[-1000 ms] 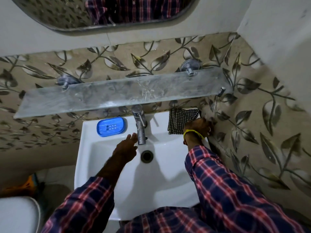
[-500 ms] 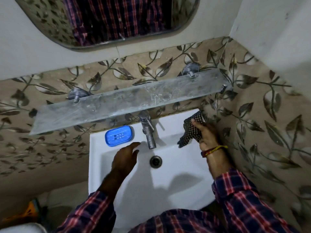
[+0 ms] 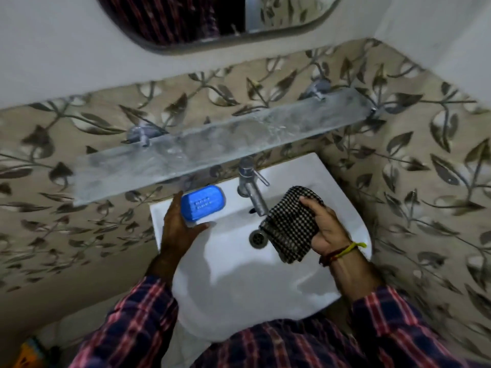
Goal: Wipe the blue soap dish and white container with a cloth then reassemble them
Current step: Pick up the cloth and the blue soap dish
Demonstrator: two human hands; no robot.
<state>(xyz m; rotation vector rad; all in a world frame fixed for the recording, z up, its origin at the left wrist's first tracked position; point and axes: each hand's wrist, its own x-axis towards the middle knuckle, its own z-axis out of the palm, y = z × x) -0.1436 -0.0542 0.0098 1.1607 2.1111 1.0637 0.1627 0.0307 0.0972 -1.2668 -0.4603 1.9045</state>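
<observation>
Leaf-patterned tiles [image 3: 398, 160] cover the wall behind a white washbasin [image 3: 239, 288] that fills the middle of the frame, with one frosted glass shelf [image 3: 212, 144] running across above it and one mirror [image 3: 212, 19] at the top edge. One blue soap dish [image 3: 203, 205] sits on the basin's rear ledge, left of the single chrome tap [image 3: 251, 189]; a slotted panel shows on its top, and whether anything lies inside it I cannot tell. The basin bowl holds nothing but its one drain [image 3: 257, 239] at centre.

Two hands are at work, both in plaid sleeves [image 3: 127, 328]. The left hand [image 3: 178, 229] is at the dish's near-left end, one finger up along its left edge and the thumb stretched out below it, touching or close to it; a firm grip is not clear. The right hand [image 3: 325, 229], right of centre, grasps one black-and-white checked cloth [image 3: 291, 225], which hangs over the bowl just beside the tap spout and drain. A yellow thread band [image 3: 348, 248] circles that wrist.
</observation>
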